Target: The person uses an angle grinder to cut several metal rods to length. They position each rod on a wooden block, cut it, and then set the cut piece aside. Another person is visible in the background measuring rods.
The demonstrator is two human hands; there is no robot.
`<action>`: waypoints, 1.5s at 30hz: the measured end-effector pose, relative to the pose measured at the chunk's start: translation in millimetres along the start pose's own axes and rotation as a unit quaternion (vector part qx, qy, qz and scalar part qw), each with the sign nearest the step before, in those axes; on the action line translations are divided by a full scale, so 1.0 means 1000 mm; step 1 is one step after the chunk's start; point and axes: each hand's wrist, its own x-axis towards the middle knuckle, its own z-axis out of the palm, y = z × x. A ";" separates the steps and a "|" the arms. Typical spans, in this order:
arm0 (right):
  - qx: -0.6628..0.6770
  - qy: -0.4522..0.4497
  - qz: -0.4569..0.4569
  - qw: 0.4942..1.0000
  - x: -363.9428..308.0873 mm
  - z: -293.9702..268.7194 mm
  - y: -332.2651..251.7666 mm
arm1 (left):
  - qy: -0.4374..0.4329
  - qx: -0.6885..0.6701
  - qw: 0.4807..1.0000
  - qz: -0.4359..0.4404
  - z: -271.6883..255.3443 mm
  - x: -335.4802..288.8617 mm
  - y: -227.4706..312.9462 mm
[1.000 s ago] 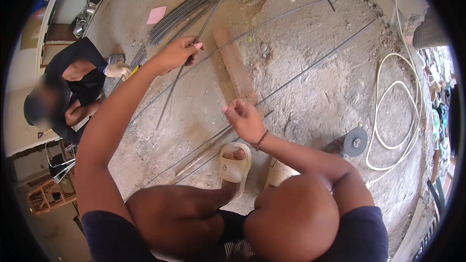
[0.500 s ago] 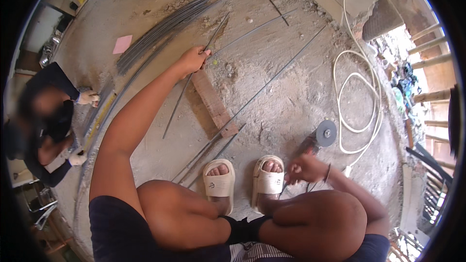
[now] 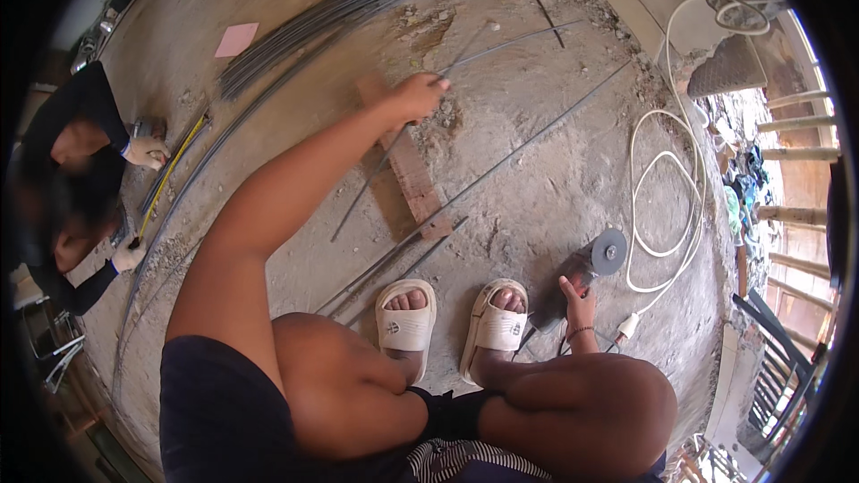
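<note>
My left hand (image 3: 419,97) is closed around a thin steel rod (image 3: 365,201), which slants over the far part of a reddish-brown wooden block (image 3: 419,188). Part of that rod is blurred. By my right foot, my right hand (image 3: 580,306) is on the body of an angle grinder (image 3: 605,253) that lies on the ground; its grey disc points away from me. The hand's fingers are partly hidden, with the thumb up along the grinder's side. Another long steel rod (image 3: 528,140) crosses the near end of the block.
A bundle of steel rods (image 3: 309,31) lies at the far left, near a pink sheet (image 3: 236,40). A co-worker's gloved hands (image 3: 146,152) hold a yellow tape measure (image 3: 170,165) at the left. At right are a coiled white cable (image 3: 637,197) and its plug (image 3: 628,326).
My left hand has moved right with the steel rod. My right hand has moved from beside my foot onto the grinder. The view has shifted slightly.
</note>
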 end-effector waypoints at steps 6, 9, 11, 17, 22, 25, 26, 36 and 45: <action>0.052 -0.048 0.010 0.997 0.007 0.005 -0.009 | 0.074 0.169 0.970 0.156 0.029 0.009 -0.014; 0.141 -0.052 -0.001 0.989 0.015 0.003 0.007 | 0.023 0.138 0.982 0.125 0.031 0.007 -0.030; 0.165 -0.105 0.051 0.979 0.021 -0.005 0.013 | 0.003 0.092 0.990 0.108 0.038 0.014 -0.041; 0.255 -0.241 0.017 0.936 0.003 -0.020 -0.036 | 0.012 0.235 0.945 0.225 0.061 0.070 -0.077; 0.177 -0.325 -0.069 0.926 -0.002 -0.046 -0.106 | -0.008 0.470 0.848 0.244 0.071 0.100 -0.088; 0.150 -0.333 -0.097 0.926 0.001 -0.068 -0.131 | 0.003 0.402 0.905 0.136 0.073 0.094 -0.088; 0.143 -0.347 -0.098 0.922 0.003 -0.075 -0.141 | -0.013 0.425 0.894 0.143 0.074 0.091 -0.085; 0.029 -0.354 -0.116 0.928 -0.039 -0.067 -0.271 | -0.087 0.496 0.849 0.159 0.076 0.088 -0.043; 0.018 -0.473 -0.043 0.880 -0.014 -0.020 -0.223 | -0.097 0.534 0.827 0.148 0.081 0.111 -0.071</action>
